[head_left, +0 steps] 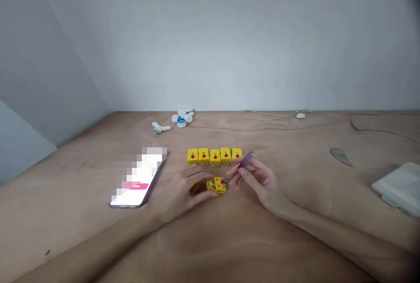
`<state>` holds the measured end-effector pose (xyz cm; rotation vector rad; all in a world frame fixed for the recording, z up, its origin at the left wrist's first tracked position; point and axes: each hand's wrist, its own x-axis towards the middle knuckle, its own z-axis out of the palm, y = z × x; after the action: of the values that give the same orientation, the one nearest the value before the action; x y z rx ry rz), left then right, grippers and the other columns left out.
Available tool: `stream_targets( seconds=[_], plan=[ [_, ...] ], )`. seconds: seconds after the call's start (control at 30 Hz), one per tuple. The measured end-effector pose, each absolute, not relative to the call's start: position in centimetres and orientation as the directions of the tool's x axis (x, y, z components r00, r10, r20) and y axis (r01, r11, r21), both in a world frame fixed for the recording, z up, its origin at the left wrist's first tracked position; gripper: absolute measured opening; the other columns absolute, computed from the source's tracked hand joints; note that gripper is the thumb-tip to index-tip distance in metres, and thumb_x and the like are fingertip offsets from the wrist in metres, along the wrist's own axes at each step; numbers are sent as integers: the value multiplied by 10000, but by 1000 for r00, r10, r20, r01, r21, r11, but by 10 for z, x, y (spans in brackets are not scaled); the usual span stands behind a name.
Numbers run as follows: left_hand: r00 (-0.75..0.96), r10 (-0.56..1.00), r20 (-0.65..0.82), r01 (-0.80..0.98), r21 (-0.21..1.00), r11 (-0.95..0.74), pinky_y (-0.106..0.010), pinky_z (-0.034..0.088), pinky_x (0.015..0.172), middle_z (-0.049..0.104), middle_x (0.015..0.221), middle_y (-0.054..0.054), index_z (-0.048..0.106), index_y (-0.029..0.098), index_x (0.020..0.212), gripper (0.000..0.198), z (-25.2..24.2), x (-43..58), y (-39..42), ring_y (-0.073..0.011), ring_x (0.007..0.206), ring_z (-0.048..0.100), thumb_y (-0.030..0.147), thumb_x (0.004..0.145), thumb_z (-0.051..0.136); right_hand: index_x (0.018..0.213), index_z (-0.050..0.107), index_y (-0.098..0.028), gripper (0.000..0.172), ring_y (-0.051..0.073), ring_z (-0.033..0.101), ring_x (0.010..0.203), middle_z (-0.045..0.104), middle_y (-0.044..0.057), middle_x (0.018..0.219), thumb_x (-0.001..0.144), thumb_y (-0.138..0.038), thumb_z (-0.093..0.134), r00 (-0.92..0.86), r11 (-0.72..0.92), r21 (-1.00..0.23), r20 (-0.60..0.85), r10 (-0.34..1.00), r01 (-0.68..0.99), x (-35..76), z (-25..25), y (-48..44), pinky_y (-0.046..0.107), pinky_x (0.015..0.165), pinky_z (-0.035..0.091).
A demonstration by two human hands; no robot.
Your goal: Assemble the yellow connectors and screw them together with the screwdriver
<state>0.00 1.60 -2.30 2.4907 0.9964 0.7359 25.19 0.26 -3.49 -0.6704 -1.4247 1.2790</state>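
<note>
Wooden tabletop (pixel 295 138) against a grey wall (pixel 229 42), beyond yellow plugs (pixel 214 156)

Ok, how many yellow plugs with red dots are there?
6. Five yellow plugs stand in a row on the wooden table. The sixth yellow plug is in the left hand, beside the screwdriver in the right hand. Others could be hidden under the hands.

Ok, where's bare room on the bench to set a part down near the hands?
Bare wood right of the yellow connector row, between the right hand and the white slab; also a strip between that row and the white fittings behind. Crowded: the left hand on the connector, the screwdriver tip at it, and the phone beside.
</note>
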Motion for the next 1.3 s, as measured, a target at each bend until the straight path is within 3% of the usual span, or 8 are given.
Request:
stream_targets(
  seconds=[0.13,0.3,0.4,0.63,0.83,1.0,1.13,1.3],
  plan=[
    [613,720,326,544,487,-683,-405,548,928,729,1154,-69,707,243,1193,322,-21,1,15,-272,1067,667,459,956,674,1005,696,-216,158,174,743,737,793,70,936,937,-356,722,-240,261,-935,318,917,-242,252,-42,5,283,644,590],
    [618,718,318,548,480,-685,-402,551,927,731,1153,-65,702,243,1200,313,-19,1,15,-263,1062,671,450,971,654,849,661,-202,221,166,717,664,777,42,798,827,-333,838,-138,242,-948,273,952,-208,251,-48,10,276,615,588],
    [621,716,319,553,469,-688,-410,552,945,732,1168,-63,701,245,1204,316,-18,1,14,-265,1074,674,451,969,654,899,652,-212,215,161,715,684,774,36,831,844,-328,824,-156,236,-946,273,949,-221,252,-46,10,273,635,590],
    [634,712,303,537,489,-687,-413,542,992,715,1232,-73,689,250,1233,331,-19,1,15,-275,1138,662,442,965,664,1238,657,-258,265,170,728,803,753,79,1075,995,-364,638,-258,341,-917,387,885,-205,256,-36,1,298,688,599],
    [636,699,327,520,487,-701,-406,535,1008,714,1243,-61,678,266,1260,354,-27,0,18,-266,1141,664,455,962,666,1011,711,-223,162,179,736,759,779,57,916,932,-364,727,-238,302,-927,352,905,-221,255,-45,3,309,691,606],
    [640,698,322,523,482,-702,-411,556,970,718,1235,-57,678,266,1256,345,-24,0,16,-267,1117,673,438,957,676,844,664,-221,200,179,700,713,749,26,826,824,-317,839,-153,320,-937,339,928,-138,256,-47,7,301,646,579],
    [636,702,321,536,470,-701,-423,557,966,723,1215,-66,683,248,1237,345,-21,0,15,-272,1100,678,441,951,683,875,654,-228,203,169,680,692,742,19,830,826,-300,837,-143,298,-941,320,936,-158,256,-46,7,295,641,569],
    [644,699,312,529,478,-701,-416,556,965,727,1188,-78,685,244,1235,338,-20,1,15,-275,1102,672,437,958,671,1117,688,-246,183,181,722,774,756,70,1067,963,-344,684,-244,300,-931,346,906,-206,257,-41,1,324,678,593]
  ],
)
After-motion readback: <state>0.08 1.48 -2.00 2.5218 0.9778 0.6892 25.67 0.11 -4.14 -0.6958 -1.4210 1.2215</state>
